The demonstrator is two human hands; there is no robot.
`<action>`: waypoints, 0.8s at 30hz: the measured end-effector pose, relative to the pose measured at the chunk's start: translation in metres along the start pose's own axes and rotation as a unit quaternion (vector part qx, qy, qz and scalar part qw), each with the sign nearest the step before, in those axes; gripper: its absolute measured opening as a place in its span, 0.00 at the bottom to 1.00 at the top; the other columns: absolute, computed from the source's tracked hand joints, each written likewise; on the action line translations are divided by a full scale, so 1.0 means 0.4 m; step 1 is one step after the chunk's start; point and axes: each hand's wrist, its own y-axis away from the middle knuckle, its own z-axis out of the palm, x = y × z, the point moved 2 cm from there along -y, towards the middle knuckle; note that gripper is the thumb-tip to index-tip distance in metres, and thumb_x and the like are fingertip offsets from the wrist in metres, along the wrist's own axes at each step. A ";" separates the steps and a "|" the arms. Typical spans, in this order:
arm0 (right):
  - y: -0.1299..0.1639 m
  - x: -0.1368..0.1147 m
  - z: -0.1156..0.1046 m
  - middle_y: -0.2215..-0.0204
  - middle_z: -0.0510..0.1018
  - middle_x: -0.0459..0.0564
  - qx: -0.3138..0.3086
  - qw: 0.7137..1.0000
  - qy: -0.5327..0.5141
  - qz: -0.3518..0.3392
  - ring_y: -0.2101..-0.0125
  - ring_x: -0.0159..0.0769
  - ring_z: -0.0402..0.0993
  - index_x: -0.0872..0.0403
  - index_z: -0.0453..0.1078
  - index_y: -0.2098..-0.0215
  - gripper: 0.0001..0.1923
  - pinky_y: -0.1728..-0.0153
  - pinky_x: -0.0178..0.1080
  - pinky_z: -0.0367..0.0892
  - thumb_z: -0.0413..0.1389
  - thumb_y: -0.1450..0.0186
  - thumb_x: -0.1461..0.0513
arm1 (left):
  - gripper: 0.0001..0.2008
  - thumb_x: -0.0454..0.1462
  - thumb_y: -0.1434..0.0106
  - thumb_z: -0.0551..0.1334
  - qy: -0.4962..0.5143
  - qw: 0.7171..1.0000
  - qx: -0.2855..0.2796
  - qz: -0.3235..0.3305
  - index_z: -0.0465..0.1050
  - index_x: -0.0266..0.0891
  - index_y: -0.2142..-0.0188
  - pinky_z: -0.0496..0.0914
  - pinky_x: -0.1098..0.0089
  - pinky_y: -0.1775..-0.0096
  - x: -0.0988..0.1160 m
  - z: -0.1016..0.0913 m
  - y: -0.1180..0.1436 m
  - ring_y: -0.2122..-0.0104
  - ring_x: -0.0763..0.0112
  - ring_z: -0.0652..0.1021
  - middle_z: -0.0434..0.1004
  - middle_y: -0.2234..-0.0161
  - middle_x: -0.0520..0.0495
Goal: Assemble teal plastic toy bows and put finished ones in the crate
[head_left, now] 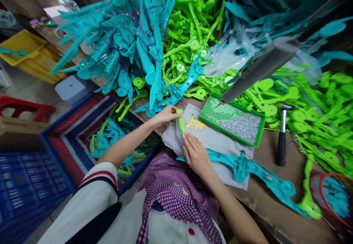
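My left hand (167, 114) pinches the upper end of a narrow bright green plastic piece (181, 122) above a grey cloth. At the lower end of that piece are the fingertips of my right hand (196, 153), closed on it with the thumb hidden. The grey cloth (223, 141) carries a yellow cartoon print (194, 122). Beside my right hand, a long turquoise plastic part (248, 167) with a small metal spring lies across the cloth. A green perforated tray (234, 117) holding many small metal pins stands just beyond.
A grey power screwdriver (256, 71) hangs over the tray. A hammer (282, 135) lies to the right, near a red basket (325, 192). Turquoise parts (118, 45) and green parts (193, 20) are heaped behind. At lower left stands a lined blue-rimmed bin (79, 137) with parts inside.
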 end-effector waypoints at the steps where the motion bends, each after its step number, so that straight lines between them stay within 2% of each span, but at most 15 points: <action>1: 0.002 -0.001 0.000 0.34 0.66 0.57 0.004 1.000 -0.002 0.001 0.34 0.43 0.61 0.59 0.57 0.31 0.27 0.36 0.49 0.64 0.45 0.26 0.62 | 0.17 0.42 0.44 0.74 0.068 0.997 -0.015 -0.021 0.72 0.36 0.63 0.74 0.64 0.57 -0.001 0.001 0.000 0.64 0.66 0.80 0.80 0.64 0.46; 4: 0.005 -0.002 0.001 0.34 0.65 0.57 0.010 1.000 -0.007 0.004 0.33 0.44 0.61 0.58 0.55 0.29 0.28 0.36 0.49 0.64 0.45 0.26 0.62 | 0.15 0.44 0.44 0.73 0.192 0.979 -0.042 -0.056 0.76 0.36 0.65 0.74 0.65 0.55 -0.010 0.008 0.003 0.64 0.68 0.81 0.82 0.65 0.44; 7: 0.005 -0.003 0.002 0.34 0.66 0.57 0.010 1.000 -0.009 0.002 0.33 0.43 0.61 0.57 0.55 0.29 0.28 0.36 0.49 0.64 0.45 0.26 0.62 | 0.12 0.42 0.43 0.73 0.224 0.972 -0.022 -0.064 0.78 0.36 0.68 0.74 0.66 0.56 -0.024 0.018 -0.002 0.65 0.68 0.81 0.83 0.67 0.45; 10: 0.004 -0.003 0.001 0.35 0.66 0.56 0.011 1.000 -0.003 0.002 0.34 0.43 0.62 0.57 0.58 0.31 0.26 0.36 0.49 0.64 0.45 0.26 0.62 | 0.08 0.39 0.43 0.73 0.230 0.971 0.018 -0.054 0.79 0.37 0.70 0.74 0.67 0.59 -0.032 0.031 -0.012 0.67 0.68 0.81 0.83 0.69 0.46; 13: 0.002 -0.003 -0.001 0.35 0.67 0.58 0.018 1.000 -0.002 0.006 0.34 0.43 0.62 0.59 0.60 0.32 0.25 0.36 0.49 0.65 0.45 0.26 0.62 | 0.08 0.40 0.43 0.72 0.220 0.974 0.034 -0.045 0.79 0.36 0.70 0.74 0.67 0.62 -0.031 0.038 -0.019 0.68 0.68 0.80 0.82 0.70 0.46; 15: 0.002 -0.002 -0.002 0.36 0.68 0.59 0.026 1.000 -0.002 0.007 0.35 0.43 0.63 0.60 0.62 0.33 0.25 0.37 0.48 0.65 0.45 0.26 0.62 | 0.10 0.41 0.42 0.72 0.212 0.976 0.020 -0.039 0.79 0.36 0.69 0.74 0.66 0.61 -0.028 0.037 -0.018 0.67 0.67 0.81 0.83 0.69 0.45; 17: 0.004 0.000 -0.003 0.36 0.68 0.59 0.033 0.999 -0.002 0.007 0.35 0.44 0.64 0.60 0.62 0.34 0.24 0.37 0.49 0.66 0.46 0.26 0.62 | 0.11 0.42 0.43 0.73 0.209 0.977 -0.019 -0.036 0.79 0.36 0.68 0.75 0.64 0.58 -0.026 0.034 -0.012 0.65 0.67 0.81 0.83 0.67 0.44; 20: 0.010 0.009 -0.001 0.36 0.68 0.57 0.028 0.999 -0.013 0.012 0.35 0.44 0.64 0.58 0.60 0.32 0.25 0.37 0.50 0.65 0.46 0.26 0.61 | 0.08 0.36 0.46 0.74 0.206 0.975 -0.064 -0.047 0.80 0.36 0.68 0.75 0.65 0.56 -0.028 0.033 -0.005 0.64 0.68 0.81 0.83 0.66 0.44; 24: 0.020 0.019 0.002 0.36 0.68 0.57 0.016 0.999 -0.028 0.017 0.35 0.44 0.63 0.56 0.57 0.31 0.26 0.38 0.51 0.66 0.46 0.26 0.60 | 0.06 0.33 0.48 0.74 0.172 0.982 -0.044 -0.070 0.78 0.35 0.72 0.77 0.65 0.56 -0.030 0.039 -0.020 0.65 0.68 0.81 0.82 0.68 0.44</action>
